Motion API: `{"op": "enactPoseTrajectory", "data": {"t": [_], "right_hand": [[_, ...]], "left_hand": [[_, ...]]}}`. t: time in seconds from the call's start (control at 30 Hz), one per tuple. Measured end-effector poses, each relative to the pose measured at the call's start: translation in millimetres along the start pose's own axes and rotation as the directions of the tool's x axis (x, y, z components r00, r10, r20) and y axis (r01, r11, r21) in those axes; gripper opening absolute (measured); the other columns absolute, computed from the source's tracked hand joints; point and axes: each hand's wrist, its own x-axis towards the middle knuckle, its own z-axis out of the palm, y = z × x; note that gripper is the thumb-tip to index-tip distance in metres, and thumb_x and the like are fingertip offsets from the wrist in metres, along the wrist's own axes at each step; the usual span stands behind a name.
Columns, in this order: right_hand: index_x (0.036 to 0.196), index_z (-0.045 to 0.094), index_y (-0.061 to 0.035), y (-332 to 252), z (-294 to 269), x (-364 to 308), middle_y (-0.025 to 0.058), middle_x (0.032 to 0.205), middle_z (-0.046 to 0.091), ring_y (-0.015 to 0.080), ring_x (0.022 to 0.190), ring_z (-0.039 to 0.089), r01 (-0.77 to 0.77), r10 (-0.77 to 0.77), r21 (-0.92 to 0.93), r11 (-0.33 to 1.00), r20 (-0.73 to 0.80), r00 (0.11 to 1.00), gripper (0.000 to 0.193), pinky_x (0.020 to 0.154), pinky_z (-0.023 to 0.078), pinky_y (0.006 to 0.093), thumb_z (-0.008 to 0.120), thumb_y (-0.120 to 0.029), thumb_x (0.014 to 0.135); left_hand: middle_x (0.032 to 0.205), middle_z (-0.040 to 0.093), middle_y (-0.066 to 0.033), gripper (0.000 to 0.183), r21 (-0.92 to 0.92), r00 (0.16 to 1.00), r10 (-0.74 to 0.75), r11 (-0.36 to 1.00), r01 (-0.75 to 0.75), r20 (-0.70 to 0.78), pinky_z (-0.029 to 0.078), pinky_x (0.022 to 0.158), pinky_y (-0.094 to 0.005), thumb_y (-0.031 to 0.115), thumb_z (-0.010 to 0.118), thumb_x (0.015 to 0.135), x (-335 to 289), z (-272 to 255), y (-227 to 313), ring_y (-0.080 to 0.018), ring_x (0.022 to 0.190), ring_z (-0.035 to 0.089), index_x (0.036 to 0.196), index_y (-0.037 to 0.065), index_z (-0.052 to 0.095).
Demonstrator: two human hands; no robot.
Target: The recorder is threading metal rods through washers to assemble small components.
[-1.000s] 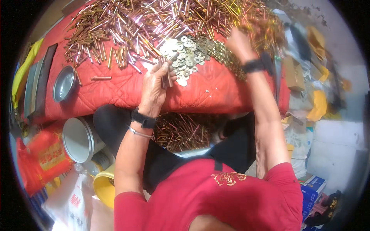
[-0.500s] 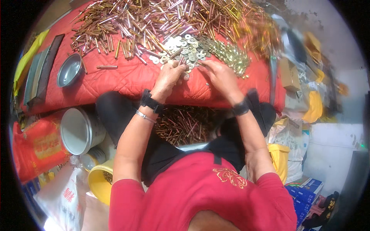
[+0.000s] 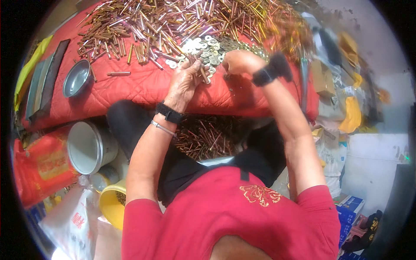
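Note:
My left hand [image 3: 185,82] grips a small bundle of thin copper-coloured metal rods [image 3: 200,74] at the near edge of a red quilted cloth [image 3: 134,89]. My right hand [image 3: 239,61] is closed just to the right of it, over a heap of silver washers [image 3: 207,48]; what it pinches is too small to see. A large pile of copper and brass rods [image 3: 173,21] covers the far part of the cloth. More rods [image 3: 203,136] lie in my lap between my forearms.
A small metal bowl [image 3: 76,78] and one loose rod [image 3: 118,73] lie on the cloth at left. Below it stand a grey bucket [image 3: 89,147], a yellow bucket [image 3: 112,203] and a red bag [image 3: 41,167]. Boxes and yellow items crowd the right side.
My right hand came back from the far right of the rod pile to the washers beside my left hand. The view has shifted slightly.

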Motion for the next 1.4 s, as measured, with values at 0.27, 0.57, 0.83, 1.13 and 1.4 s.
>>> {"op": "enactPoseTrajectory", "data": {"t": [0.27, 0.57, 0.83, 1.13, 1.4], "right_hand": [[0.105, 0.064, -0.0099, 12.0, 40.1, -32.1, 0.0184, 0.091, 0.066, 0.036, 0.084, 0.063, 0.213, -0.187, 0.108, 0.971, -0.216, 0.958, 0.023, 0.072, 0.05, 0.0444, 0.051, -0.012, 0.085], [0.113, 0.062, -0.0084, -32.2, 55.1, -80.7, 0.0016, 0.075, 0.058, 0.0052, 0.064, 0.051, 0.371, 0.252, 0.875, 0.311, -0.452, 0.855, 0.026, 0.059, 0.044, 0.023, 0.052, -0.004, 0.089], [0.113, 0.062, -0.008, -46.3, 72.8, -68.3, 0.0006, 0.064, 0.055, 0.0064, 0.057, 0.05, 0.394, 0.254, 0.824, 0.407, -0.516, 0.818, 0.025, 0.054, 0.042, 0.0245, 0.057, -0.008, 0.088], [0.093, 0.064, -0.0041, -61.9, 62.3, -43.7, 0.0106, 0.079, 0.055, 0.0234, 0.079, 0.055, 0.389, 0.361, 0.612, 0.689, -0.754, 0.548, 0.014, 0.069, 0.045, 0.034, 0.064, -0.008, 0.079], [0.094, 0.062, -0.0033, -40.8, 65.7, -16.8, 0.014, 0.086, 0.057, 0.03, 0.083, 0.059, 0.494, 0.529, 0.669, 0.555, -0.742, 0.412, 0.009, 0.075, 0.047, 0.037, 0.057, -0.005, 0.086]], "left_hand": [[0.116, 0.06, -0.0212, 0.038, -0.061, 1.0, -0.026, 0.998, 0.026, -0.002, 0.053, 0.089, -0.04, 0.014, 0.055, 0.092, -6.5, 6.8, 0.0, -0.0312, 0.104, 0.062, 0.126, -0.002, 0.047], [0.12, 0.054, -0.0272, 0.039, -0.074, 0.998, 0.061, 0.995, -0.063, -0.033, 0.05, 0.096, -0.0418, 0.01, 0.046, 0.096, -8.4, 15.2, -5.4, -0.0355, 0.111, 0.057, 0.13, -0.007, 0.04], [0.122, 0.051, -0.0311, 0.032, -0.141, 0.994, 0.085, 0.986, -0.094, -0.072, 0.05, 0.097, -0.0434, 0.007, 0.043, 0.096, -10.8, 22.6, -5.5, -0.0398, 0.116, 0.053, 0.121, -0.012, 0.041], [0.108, 0.058, -0.0212, 0.021, -0.052, 0.993, 0.106, 0.993, -0.109, -0.055, 0.056, 0.084, -0.0355, 0.003, 0.049, 0.092, -10.4, 19.2, -10.5, -0.0292, 0.1, 0.062, 0.111, -0.006, 0.048], [0.097, 0.061, -0.0129, 0.021, -0.106, 0.974, -0.068, 0.993, 0.046, -0.215, 0.054, 0.068, -0.0295, 0.01, 0.054, 0.092, -23.4, 42.1, -17.2, -0.0217, 0.084, 0.062, 0.106, -0.005, 0.053]]}}
